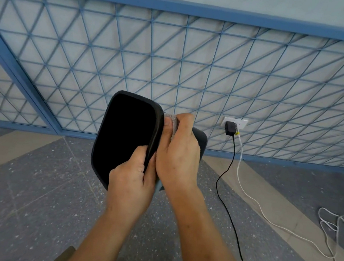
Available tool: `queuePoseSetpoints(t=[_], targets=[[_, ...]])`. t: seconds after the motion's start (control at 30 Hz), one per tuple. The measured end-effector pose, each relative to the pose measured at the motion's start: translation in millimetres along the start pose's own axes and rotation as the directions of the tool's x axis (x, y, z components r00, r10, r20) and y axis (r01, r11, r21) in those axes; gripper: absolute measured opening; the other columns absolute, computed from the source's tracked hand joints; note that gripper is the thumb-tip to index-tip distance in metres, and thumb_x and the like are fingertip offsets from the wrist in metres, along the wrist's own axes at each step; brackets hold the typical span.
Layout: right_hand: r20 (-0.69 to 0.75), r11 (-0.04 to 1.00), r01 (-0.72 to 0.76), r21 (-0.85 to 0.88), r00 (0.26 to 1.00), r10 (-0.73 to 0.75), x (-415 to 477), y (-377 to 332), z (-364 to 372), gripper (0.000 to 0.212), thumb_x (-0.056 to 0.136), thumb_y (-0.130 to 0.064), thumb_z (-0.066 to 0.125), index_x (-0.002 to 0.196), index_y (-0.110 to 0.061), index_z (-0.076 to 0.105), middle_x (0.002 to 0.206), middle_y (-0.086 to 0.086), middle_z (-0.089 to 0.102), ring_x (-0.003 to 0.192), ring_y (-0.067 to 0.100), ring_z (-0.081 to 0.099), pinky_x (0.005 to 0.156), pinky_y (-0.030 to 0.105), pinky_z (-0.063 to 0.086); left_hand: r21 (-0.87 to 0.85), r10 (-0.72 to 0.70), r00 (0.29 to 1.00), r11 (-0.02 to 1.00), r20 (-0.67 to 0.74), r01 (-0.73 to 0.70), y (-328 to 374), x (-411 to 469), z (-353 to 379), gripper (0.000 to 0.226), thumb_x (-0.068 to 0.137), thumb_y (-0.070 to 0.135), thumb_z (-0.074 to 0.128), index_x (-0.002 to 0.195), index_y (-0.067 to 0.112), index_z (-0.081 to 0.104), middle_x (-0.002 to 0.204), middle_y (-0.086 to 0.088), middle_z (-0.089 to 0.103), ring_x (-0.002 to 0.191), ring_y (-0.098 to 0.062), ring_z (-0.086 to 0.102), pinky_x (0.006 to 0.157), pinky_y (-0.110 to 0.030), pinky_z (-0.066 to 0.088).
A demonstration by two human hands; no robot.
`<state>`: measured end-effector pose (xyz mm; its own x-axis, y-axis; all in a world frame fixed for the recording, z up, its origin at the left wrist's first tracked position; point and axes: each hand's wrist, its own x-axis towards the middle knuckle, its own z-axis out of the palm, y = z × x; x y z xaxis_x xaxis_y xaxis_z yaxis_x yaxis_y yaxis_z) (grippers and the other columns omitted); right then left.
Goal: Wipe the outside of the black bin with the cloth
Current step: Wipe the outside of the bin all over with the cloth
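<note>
The black bin [123, 133] is held up in the air in front of me, its dark opening turned toward the camera. My left hand [132, 181] grips the bin's near rim at the lower right, thumb inside. My right hand [178, 152] holds a grey cloth [173, 122] against the outer right side of the bin, just behind the rim. Only a small strip of cloth shows above my thumb; the rest is hidden under the hand.
A blue metal grid frame [180, 67] leans on the wall ahead. A wall socket [235, 122] holds a black adapter [230, 128]; a black cable [227, 179] and a white cable [264, 214] trail over the speckled floor to the right.
</note>
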<state>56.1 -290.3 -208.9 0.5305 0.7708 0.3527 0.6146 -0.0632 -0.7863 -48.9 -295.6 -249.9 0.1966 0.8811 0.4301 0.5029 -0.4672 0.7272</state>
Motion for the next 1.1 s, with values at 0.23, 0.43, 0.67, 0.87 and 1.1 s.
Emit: queuePoseSetpoints(t=[0.23,0.43,0.67,0.87,1.1], targets=[[0.01,1.0,0.015,-0.026,1.0,-0.015,1,3,0,0.021,0.108,-0.045,0.035,0.095,-0.03,0.028,0.085,0.006,0.067,0.073,0.037,0.062,0.066,0.052,0.05,-0.043,-0.008,1.0,0.999,0.004,0.008,1,-2,1,0.039,0.106,0.046,0.044,0.114,0.017,0.069,0.08,0.018,0.068,0.082,0.0,0.068,0.063,-0.021,0.054],[-0.039,0.996,-0.029,-0.081,0.999,0.026,5,19,-2,0.025,0.107,-0.048,0.032,0.095,-0.026,0.03,0.086,0.007,0.068,0.073,0.04,0.062,0.064,0.05,0.049,0.001,-0.013,1.0,1.0,0.012,0.013,1,-2,-3,0.034,0.107,0.042,0.046,0.104,0.017,0.067,0.067,0.015,0.061,0.065,-0.007,0.065,0.052,-0.016,0.045],[-0.073,0.983,-0.061,-0.172,0.996,0.049,9,42,-6,0.03,0.103,-0.048,0.029,0.101,-0.019,0.035,0.095,0.015,0.068,0.076,0.046,0.063,0.065,0.054,0.05,-0.03,-0.031,0.999,0.999,-0.009,0.031,8,-3,-10,0.032,0.104,0.041,0.045,0.094,0.016,0.062,0.061,0.012,0.056,0.07,-0.006,0.064,0.052,-0.011,0.045],[-0.095,0.962,-0.158,-0.223,0.986,0.14,12,63,-12,0.033,0.108,-0.044,0.031,0.107,-0.013,0.041,0.096,0.019,0.069,0.08,0.047,0.063,0.068,0.053,0.051,-0.037,-0.042,0.999,0.998,-0.016,0.042,8,0,-14,0.034,0.104,0.04,0.045,0.086,0.014,0.059,0.056,0.01,0.05,0.062,-0.011,0.061,0.046,-0.013,0.04],[-0.153,0.949,-0.226,-0.219,0.969,0.196,15,80,-14,0.032,0.108,-0.046,0.033,0.103,-0.015,0.039,0.088,0.02,0.068,0.079,0.047,0.063,0.069,0.056,0.051,-0.046,-0.047,0.999,0.998,-0.013,0.047,4,2,-20,0.028,0.105,0.037,0.049,0.087,0.018,0.061,0.055,0.011,0.049,0.057,-0.007,0.059,0.046,-0.01,0.036]])
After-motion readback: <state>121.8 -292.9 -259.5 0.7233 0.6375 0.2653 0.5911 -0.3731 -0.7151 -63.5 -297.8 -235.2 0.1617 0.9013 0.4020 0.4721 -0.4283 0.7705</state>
